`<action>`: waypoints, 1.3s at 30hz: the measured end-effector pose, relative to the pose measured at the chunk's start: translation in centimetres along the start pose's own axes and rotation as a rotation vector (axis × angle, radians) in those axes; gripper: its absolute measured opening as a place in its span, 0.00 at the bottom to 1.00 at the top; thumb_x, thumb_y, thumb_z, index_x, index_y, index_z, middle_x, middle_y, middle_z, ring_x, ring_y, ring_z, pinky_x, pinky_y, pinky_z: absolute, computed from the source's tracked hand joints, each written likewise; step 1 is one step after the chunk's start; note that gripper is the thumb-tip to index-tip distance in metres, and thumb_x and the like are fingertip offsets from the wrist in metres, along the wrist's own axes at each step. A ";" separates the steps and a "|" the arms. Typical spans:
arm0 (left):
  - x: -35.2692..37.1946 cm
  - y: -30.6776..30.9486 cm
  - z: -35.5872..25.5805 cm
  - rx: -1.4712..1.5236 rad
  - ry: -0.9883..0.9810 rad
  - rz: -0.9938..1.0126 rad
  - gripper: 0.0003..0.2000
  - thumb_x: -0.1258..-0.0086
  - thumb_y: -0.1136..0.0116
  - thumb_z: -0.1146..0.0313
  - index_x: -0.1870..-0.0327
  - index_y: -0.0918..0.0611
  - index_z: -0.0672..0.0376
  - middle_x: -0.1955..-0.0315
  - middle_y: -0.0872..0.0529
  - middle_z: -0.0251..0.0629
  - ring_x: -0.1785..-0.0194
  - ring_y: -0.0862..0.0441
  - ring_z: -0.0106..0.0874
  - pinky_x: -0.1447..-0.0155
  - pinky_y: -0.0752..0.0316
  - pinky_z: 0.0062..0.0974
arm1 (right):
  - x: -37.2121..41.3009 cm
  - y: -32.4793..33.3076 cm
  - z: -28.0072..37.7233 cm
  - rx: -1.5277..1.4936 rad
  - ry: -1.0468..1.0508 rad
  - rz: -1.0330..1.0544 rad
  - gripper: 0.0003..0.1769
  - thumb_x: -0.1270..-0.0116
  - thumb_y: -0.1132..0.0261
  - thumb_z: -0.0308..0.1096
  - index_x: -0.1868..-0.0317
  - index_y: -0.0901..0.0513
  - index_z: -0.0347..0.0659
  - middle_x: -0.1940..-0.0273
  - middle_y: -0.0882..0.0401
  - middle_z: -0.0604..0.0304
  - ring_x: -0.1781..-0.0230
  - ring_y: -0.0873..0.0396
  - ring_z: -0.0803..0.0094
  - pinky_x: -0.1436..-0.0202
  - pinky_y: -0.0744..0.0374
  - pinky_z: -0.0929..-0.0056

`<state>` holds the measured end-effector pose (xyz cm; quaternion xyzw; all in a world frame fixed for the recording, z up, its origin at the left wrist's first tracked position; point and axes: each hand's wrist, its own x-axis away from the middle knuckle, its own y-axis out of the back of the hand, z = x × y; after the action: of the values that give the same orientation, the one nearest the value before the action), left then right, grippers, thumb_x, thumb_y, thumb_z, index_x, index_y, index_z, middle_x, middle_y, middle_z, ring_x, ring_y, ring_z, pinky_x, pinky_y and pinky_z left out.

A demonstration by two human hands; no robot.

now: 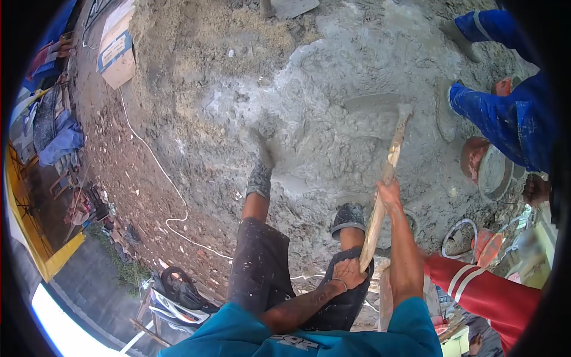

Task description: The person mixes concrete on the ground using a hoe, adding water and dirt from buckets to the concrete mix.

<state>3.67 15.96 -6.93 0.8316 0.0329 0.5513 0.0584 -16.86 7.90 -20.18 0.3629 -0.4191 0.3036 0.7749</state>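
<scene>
A hoe with a pale wooden handle (pixel 383 184) slants up from my lap into wet grey mortar (pixel 333 71). Its mortar-coated blade (pixel 372 102) lies in the mix at the far end of the handle. My right hand (pixel 389 194) is closed around the middle of the handle. Lower down, my left hand (pixel 350 272) grips near the butt end, beside my right thigh; some of its fingers are hidden. Both of my boots (pixel 260 175) are smeared with mortar, and the left one is partly sunk in it.
A person in blue trousers (pixel 505 122) stands at the right near a mortar-smeared bucket (pixel 491 169). A red sleeve (pixel 476 279) reaches in at lower right. A white cable (pixel 157 156) crosses the ground on the left, below a cement bag (pixel 117 59). A motorcycle (pixel 178 303) stands at lower left.
</scene>
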 end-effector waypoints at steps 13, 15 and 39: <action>-9.4 18.5 4.6 0.206 0.037 -0.257 0.24 0.48 0.38 0.52 0.60 0.23 0.66 0.70 0.17 0.56 0.63 0.18 0.49 0.58 0.23 0.39 | -8.6 -23.4 15.7 0.433 0.356 0.162 0.18 0.46 0.34 0.37 0.68 0.22 0.25 0.76 0.19 0.45 0.75 0.17 0.59 0.68 0.20 0.64; -8.7 16.3 4.7 0.181 0.029 -0.260 0.25 0.47 0.38 0.51 0.60 0.23 0.67 0.69 0.17 0.56 0.63 0.18 0.48 0.58 0.23 0.39 | -7.6 -23.4 14.4 0.503 0.249 0.262 0.20 0.47 0.33 0.40 0.68 0.21 0.25 0.75 0.18 0.44 0.70 0.16 0.58 0.62 0.20 0.64; -10.8 17.0 -1.2 -0.013 0.033 -0.144 0.23 0.49 0.40 0.53 0.60 0.21 0.65 0.68 0.16 0.51 0.62 0.17 0.46 0.56 0.23 0.39 | -9.6 -10.9 15.1 0.123 0.208 0.051 0.15 0.45 0.36 0.35 0.68 0.22 0.27 0.79 0.21 0.52 0.79 0.19 0.66 0.74 0.21 0.68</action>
<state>-1.86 -2.07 -14.06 0.8177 0.0899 0.5593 0.1025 -19.34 -12.12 -26.06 0.3654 -0.3259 0.3845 0.7825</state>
